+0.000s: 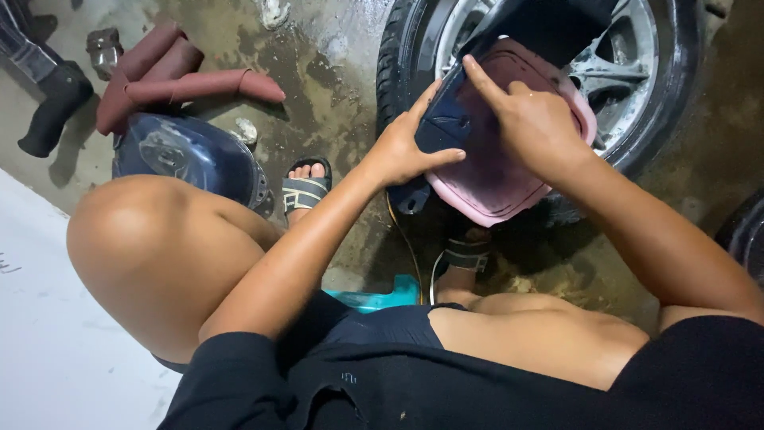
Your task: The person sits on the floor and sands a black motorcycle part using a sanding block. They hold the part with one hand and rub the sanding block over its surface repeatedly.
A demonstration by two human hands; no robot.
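Between both hands, a dark blue plastic panel (446, 127) lies against a pink basin (497, 187), in front of a car wheel (637, 72). Left hand (402, 147) is closed on the panel's lower edge, thumb across its face. Right hand (533, 119) rests on the basin, fingers loosely curled, index finger pressing the panel's upper edge. Left of the left hand, rolled reddish sheets (171, 72) lie on the wet floor (334, 103).

A pink basin (497, 187), a dark navy panel (446, 127), maroon rolls (183, 76), a teal stool (382, 299).
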